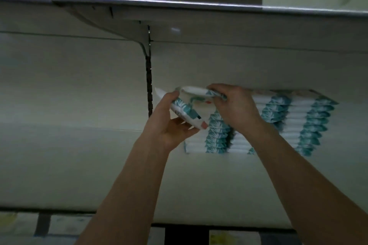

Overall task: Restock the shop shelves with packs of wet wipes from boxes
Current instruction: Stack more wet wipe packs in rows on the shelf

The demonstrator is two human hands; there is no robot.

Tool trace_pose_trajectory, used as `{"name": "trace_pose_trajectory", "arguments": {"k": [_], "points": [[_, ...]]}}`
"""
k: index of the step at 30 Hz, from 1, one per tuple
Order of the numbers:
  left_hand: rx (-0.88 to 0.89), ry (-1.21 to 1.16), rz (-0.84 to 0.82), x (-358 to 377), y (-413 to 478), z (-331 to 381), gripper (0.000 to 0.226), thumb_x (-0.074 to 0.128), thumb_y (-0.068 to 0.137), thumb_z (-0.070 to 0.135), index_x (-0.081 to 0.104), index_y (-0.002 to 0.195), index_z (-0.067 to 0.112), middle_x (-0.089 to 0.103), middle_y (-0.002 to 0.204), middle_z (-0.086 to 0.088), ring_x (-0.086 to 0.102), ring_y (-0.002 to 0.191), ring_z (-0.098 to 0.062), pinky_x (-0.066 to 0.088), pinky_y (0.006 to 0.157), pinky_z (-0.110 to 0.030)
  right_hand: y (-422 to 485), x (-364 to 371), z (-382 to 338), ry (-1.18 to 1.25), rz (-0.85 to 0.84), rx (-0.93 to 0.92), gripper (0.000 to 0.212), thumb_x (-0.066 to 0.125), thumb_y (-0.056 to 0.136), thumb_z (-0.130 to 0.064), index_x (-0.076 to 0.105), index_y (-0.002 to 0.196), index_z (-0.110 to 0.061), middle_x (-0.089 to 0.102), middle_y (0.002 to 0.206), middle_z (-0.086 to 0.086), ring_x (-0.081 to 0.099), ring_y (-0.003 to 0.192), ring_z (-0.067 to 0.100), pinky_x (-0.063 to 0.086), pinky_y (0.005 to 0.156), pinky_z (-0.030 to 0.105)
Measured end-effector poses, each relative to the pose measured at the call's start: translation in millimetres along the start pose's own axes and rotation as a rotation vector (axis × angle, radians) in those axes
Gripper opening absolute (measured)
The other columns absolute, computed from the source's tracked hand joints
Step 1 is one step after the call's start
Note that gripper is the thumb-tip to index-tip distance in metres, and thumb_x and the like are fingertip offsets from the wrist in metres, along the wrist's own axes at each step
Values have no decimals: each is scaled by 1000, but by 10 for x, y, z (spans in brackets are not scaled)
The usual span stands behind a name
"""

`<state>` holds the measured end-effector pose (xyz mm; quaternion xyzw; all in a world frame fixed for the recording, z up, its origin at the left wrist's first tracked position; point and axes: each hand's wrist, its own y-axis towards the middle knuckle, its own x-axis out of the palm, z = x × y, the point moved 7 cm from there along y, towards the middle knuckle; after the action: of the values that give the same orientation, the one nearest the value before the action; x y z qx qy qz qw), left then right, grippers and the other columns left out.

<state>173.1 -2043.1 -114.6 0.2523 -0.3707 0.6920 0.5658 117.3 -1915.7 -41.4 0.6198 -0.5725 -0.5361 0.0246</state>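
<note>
The left part of the shelf (79,165) shows only its pale board and back wall. A dark slotted strip (149,85) runs up the back wall toward the upper shelf (179,3). Blurred labels (225,238) sit below the shelf's front edge.

Just right of the strip, the left hand (169,123) grips a pack (189,109) of wet wipes from below, with the thumb along its near side and the fingers curled over its far left end. The pack is in the air, tilted with its left end high, above and in front of the leftmost of the stacks (219,135). The right hand (235,105) comes over the top, its fingers curled down and pinching the pack's upper right end. I cannot tell whether the white fold under those fingers is this pack or a second one.

The stacks stand in neat columns toward the back right of the shelf, touching side by side.

Judged from this, the step in hand is setting a pack on the shelf. The next move calls for levelling it and lining its ends up with the column below. It then has to be lowered flat so the stack does not lean.

The pack is white soft film with teal leaf-patterned ends and a small reddish mark on its face. It sags a little between the hands, so it will likely bend unless it is held at both ends.
</note>
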Motion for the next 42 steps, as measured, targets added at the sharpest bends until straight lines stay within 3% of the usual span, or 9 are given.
{"name": "trace_pose_trajectory", "arguments": {"k": [9,14,20,24,29,32,34,39,42], "points": [[-11,-91,64,-3,182,-110,20,63,89,26,53,94,9,56,112,-25,56,104,-41,44,84,-57,271,282,542,-333,-353,-12,36,47,92,2,61,124,-4,61,123,17,56,110,31,45,91,39],[13,-51,59,44,238,-123,21,60,90,27,54,91,8,58,102,-23,56,102,-40,44,87,-54,224,415,577,-497,-439,-66,46,37,100,-37,37,145,-28,58,127,9,54,112,26,41,87,29],[14,-59,68,44,258,-165,20,61,89,27,55,91,8,58,103,-22,57,101,-39,44,85,-56,180,545,652,-681,-445,-12,52,31,99,-43,23,149,-28,42,141,12,38,129,28,24,108,42],[-2,-61,60,38,263,-168,23,61,89,29,56,92,7,57,111,-25,53,115,-42,44,88,-56,105,449,344,-529,-271,-110,59,48,94,-30,29,149,-16,32,150,14,33,137,29,22,109,43],[25,-34,114,-76,335,-164,40,61,89,33,55,121,11,53,120,-23,53,112,-39,46,78,-54,-136,531,48,-258,-110,-214,38,45,70,-7,73,94,-1,66,109,20,62,101,37,44,90,43],[3,-52,125,-150,337,-177,28,60,90,31,59,97,4,58,107,-23,54,108,-39,42,95,-55,-150,462,46,-127,-53,-174,35,45,75,-1,74,94,2,69,106,21,65,99,36,51,89,43],[-1,-37,148,-206,338,-171,29,58,92,32,60,107,8,55,120,-23,51,118,-40,38,104,-56,-152,359,2,40,-10,-142,30,45,85,-4,73,95,0,71,98,12,66,91,27,53,82,36],[25,-21,76,-224,366,-145,55,67,84,32,52,133,11,60,122,-23,60,110,-37,49,90,-55,-223,488,-176,325,-380,45,27,57,88,-49,71,89,-26,66,75,-10,62,71,6,54,68,34],[36,16,109,-265,342,-119,53,70,82,31,54,128,8,61,120,-24,60,109,-37,47,95,-57,-221,521,-225,207,-363,-50,22,59,89,-41,70,100,-25,64,80,-9,58,72,9,50,65,34]]}}
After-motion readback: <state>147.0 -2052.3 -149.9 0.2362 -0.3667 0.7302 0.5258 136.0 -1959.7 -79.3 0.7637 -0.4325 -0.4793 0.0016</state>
